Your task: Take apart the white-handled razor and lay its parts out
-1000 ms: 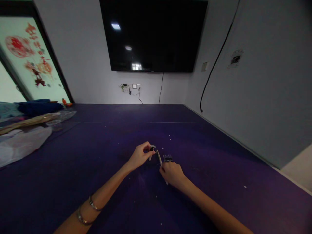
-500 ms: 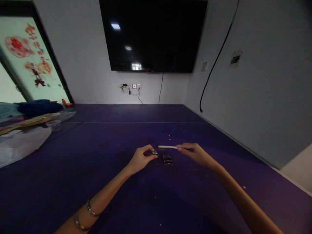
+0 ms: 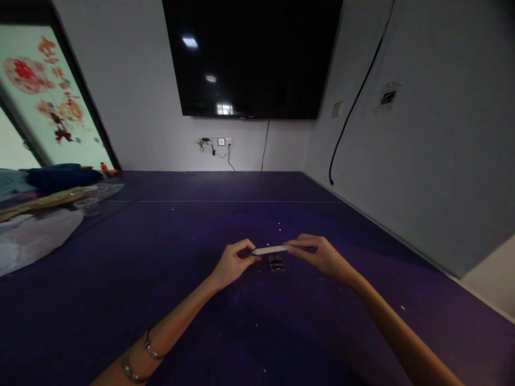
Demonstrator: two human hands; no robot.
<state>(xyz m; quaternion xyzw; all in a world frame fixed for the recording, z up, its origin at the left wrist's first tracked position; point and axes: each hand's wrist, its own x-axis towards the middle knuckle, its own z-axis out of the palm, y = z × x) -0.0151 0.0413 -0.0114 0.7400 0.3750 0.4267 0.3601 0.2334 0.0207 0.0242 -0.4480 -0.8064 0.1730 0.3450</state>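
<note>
In the middle of the head view, my left hand [image 3: 233,264] is closed, pinching a small silvery metal piece [image 3: 253,253] between thumb and fingers. The piece is too small and covered to name. My right hand [image 3: 317,254] is closed on the handle of a slim white toothbrush [image 3: 270,250]. The brush is held almost level, and its head end meets the metal piece at my left fingertips. Its bristles are hidden from this angle. On the table just below the brush lies a small dark, squarish part with metallic details [image 3: 276,263].
The purple table [image 3: 181,321] carries scattered white specks. Plastic bags [image 3: 44,230] and a dark blue cloth bundle [image 3: 62,177] lie at the left. A black cable [image 3: 354,102] hangs down the right wall. A large television [image 3: 257,59] is mounted on the wall ahead.
My right hand has brought the toothbrush left and slightly down, from just above and beside the metal piece onto it. My left hand has stayed nearly still.
</note>
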